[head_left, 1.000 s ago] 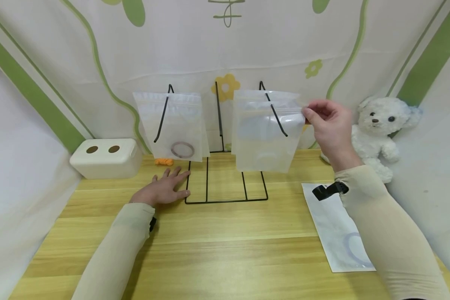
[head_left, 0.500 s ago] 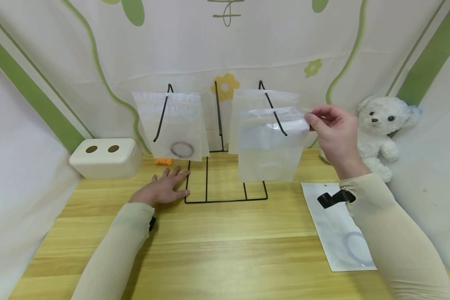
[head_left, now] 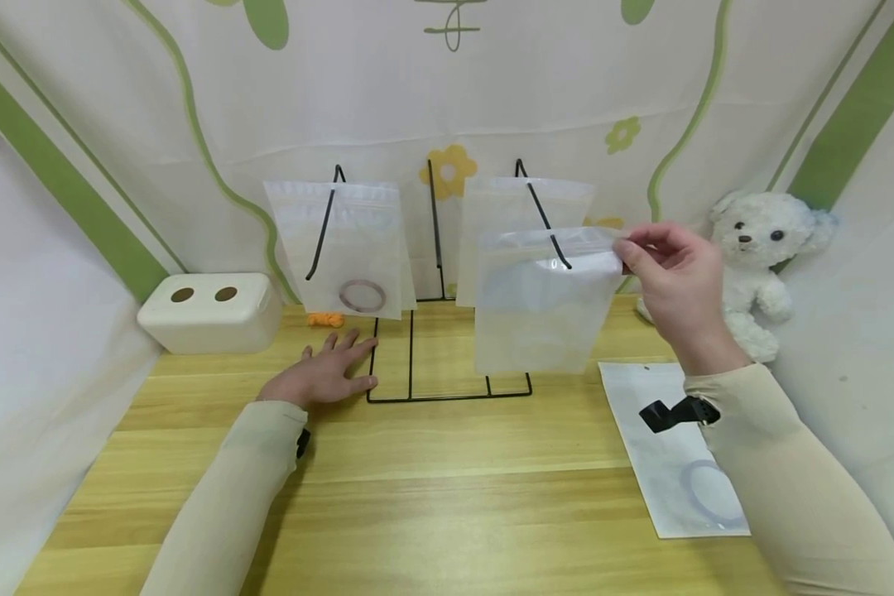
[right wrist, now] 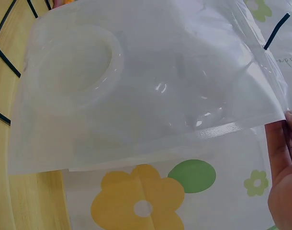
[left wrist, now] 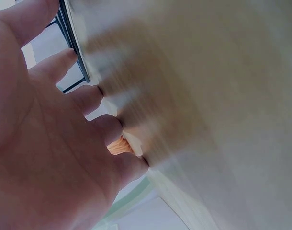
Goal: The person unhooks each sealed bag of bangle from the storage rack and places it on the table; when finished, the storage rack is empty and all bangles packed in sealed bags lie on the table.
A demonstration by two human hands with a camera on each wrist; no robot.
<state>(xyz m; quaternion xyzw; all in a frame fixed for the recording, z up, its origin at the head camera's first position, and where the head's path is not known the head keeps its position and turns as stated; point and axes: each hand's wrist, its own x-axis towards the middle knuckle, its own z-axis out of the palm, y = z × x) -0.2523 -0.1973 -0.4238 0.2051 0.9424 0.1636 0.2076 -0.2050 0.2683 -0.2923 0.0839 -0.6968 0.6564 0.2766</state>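
My right hand (head_left: 678, 285) pinches the upper right corner of a translucent zip bag (head_left: 540, 323), which still hangs on the right hook of a black wire rack (head_left: 447, 401). A pale ring (right wrist: 115, 62) shows through that bag in the right wrist view. Behind it, another bag (head_left: 484, 203) hangs farther back on the same hook. My left hand (head_left: 322, 379) lies with fingers spread on the table, thumb and fingertips at the rack's left base wire. Above it, bags hang on the left hook, the front bag (head_left: 343, 248) with a dark ring inside.
A white bag (head_left: 641, 439) with a pale purple ring lies flat on the wooden table (head_left: 417, 505) at the right. Behind my right hand sits a white plush bear (head_left: 748, 240). A white box (head_left: 212, 319) with two holes and an orange item (head_left: 325, 319) are at the left.
My right hand has drawn the front bag outward along the right hook toward its tip, away from the bag behind. My left hand stays in place.
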